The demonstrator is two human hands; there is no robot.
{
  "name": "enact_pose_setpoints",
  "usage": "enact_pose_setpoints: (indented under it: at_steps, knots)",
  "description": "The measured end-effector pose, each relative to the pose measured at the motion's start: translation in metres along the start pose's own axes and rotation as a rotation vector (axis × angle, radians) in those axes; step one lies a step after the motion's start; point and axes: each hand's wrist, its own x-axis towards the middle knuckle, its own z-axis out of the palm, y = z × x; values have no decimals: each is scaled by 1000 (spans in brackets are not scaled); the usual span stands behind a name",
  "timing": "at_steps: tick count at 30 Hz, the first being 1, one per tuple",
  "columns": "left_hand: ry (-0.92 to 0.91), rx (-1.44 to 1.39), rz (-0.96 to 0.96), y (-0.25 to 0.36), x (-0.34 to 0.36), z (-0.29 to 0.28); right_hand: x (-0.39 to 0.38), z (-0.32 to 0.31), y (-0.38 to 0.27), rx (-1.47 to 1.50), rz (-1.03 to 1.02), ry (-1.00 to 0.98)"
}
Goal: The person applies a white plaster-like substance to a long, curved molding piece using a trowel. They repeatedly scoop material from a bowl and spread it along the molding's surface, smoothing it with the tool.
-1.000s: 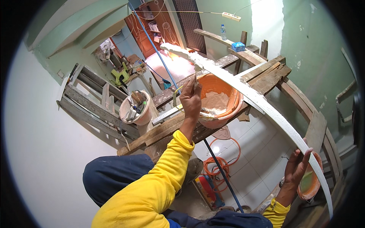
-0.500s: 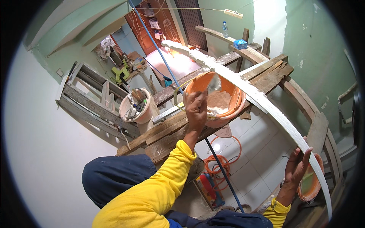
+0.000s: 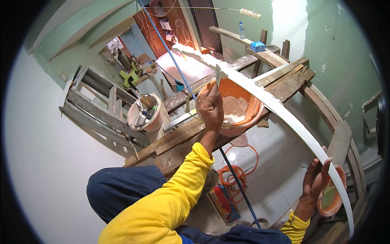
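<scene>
My left hand point(image 3: 211, 110) grips a putty knife, its handle hidden in my fingers. The knife's metal blade point(image 3: 219, 75) points up and lies against the near edge of a long white strip point(image 3: 268, 99), above an orange bucket point(image 3: 247, 118) with pale, wet filler point(image 3: 235, 108) inside. White compound is lumpy along the strip's far part; its near part looks smooth and curves past my right side in this wide view. My right hand point(image 3: 313, 183) holds the strip's near part from its left edge, with some fingertips hidden behind it.
Wooden planks point(image 3: 178, 142) run under the bucket and the strip. Left stand a bucket of tools point(image 3: 145, 114) and a wooden ladder-like frame point(image 3: 106, 107). An orange hose point(image 3: 231, 177) coils on the tiles below. Another orange container point(image 3: 332, 195) sits by my right hand.
My left hand has turned and raised the putty knife, bringing its blade from over the bucket's opening up to the white strip's edge. My right hand stays in nearly the same place.
</scene>
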Motion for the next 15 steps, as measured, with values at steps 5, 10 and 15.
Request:
enact_pose_setpoints:
  at_steps: [5, 10, 15]
  knots:
    - [-105, -72, -137, 26, -30, -8, 1, 1, 0, -12, 13, 27]
    - [-164, -21, -9, 41, -47, -12, 0, 3, 2, -23, 0, 41]
    - [-164, -115, 50, 49, -46, -15, 1, 3, 0, -20, 13, 23]
